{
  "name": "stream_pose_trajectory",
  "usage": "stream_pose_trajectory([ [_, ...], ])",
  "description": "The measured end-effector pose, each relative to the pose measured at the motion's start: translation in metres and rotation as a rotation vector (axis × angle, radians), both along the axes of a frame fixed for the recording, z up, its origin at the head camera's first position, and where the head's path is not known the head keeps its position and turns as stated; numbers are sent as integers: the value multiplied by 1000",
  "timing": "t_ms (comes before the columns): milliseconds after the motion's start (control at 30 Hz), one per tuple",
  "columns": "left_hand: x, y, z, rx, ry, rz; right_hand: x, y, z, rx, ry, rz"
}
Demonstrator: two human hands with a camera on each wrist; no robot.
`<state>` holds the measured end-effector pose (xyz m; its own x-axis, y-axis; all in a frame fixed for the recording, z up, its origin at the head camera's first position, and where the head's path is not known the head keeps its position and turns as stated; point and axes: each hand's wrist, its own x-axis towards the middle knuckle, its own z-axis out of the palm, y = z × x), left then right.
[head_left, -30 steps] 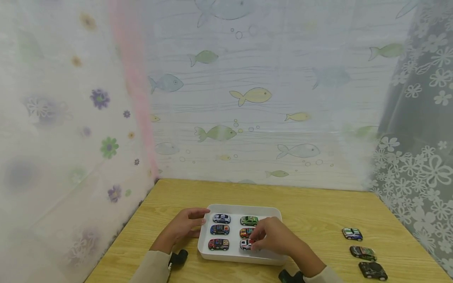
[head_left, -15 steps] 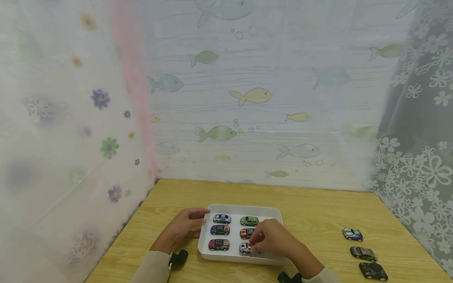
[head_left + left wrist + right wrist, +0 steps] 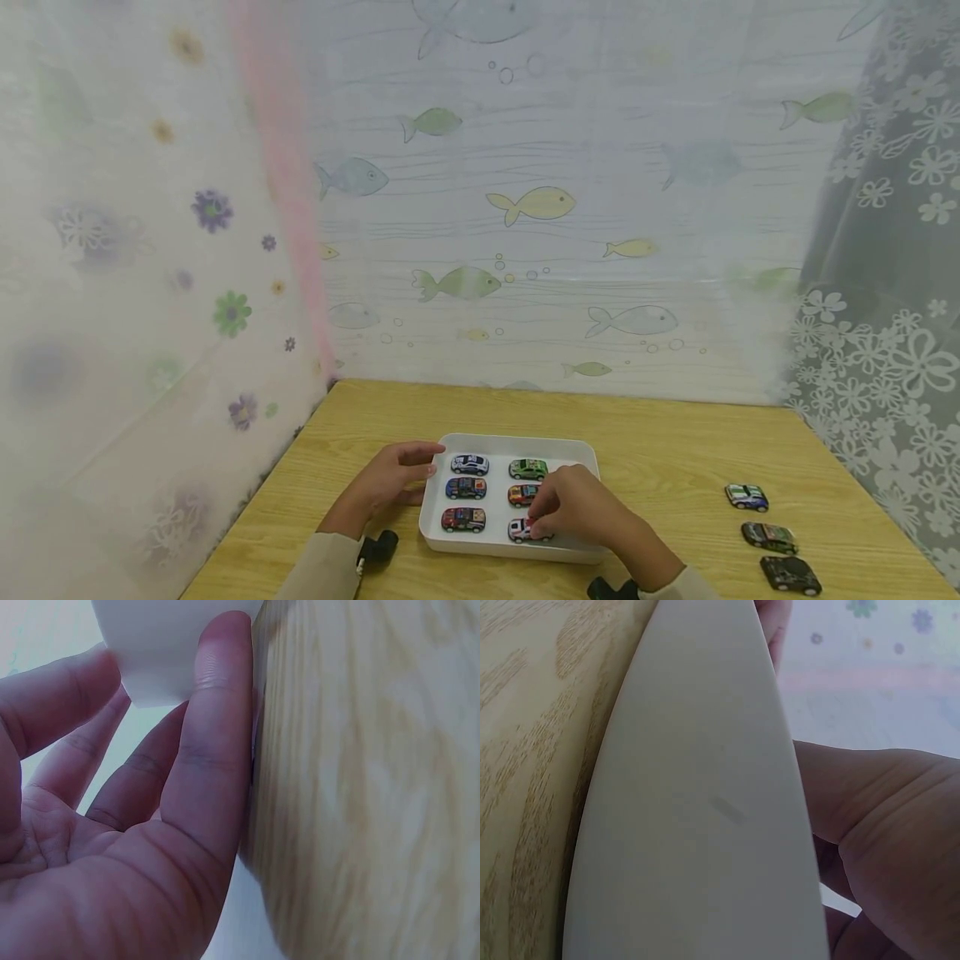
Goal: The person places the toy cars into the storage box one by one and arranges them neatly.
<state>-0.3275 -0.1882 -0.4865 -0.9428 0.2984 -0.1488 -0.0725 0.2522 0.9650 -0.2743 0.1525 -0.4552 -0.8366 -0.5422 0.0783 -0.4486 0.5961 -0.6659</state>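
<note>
My right hand (image 3: 581,504) reaches over the near rim of the white tray (image 3: 517,547) and pinches a white and red toy car (image 3: 519,528) at the front right inside it. The fingers partly cover this car. Behind it are a red and yellow toy car (image 3: 519,495) and a green one (image 3: 528,469). A second column holds a white and blue toy car (image 3: 469,464), a dark blue one (image 3: 466,487) and a red and black one (image 3: 462,520). My left hand (image 3: 387,477) touches the tray's left side with extended fingers; the left wrist view shows fingertips on the tray wall (image 3: 154,652).
To the right on the wooden table (image 3: 660,450) stand a white, green and blue toy car (image 3: 747,497), a dark green one (image 3: 770,537) and a black one (image 3: 791,575). Patterned curtains (image 3: 540,275) hang behind and beside the table.
My right hand shifts only very slightly, with its fingers still on the white and red toy car. The left hand, the tray and the other cars keep their places.
</note>
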Motion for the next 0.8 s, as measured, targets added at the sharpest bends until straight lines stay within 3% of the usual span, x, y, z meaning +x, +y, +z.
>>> stream_pose_trajectory([
  [800,-1,1,-1,44,-16,-12,-1,6,3,14,30,-12],
])
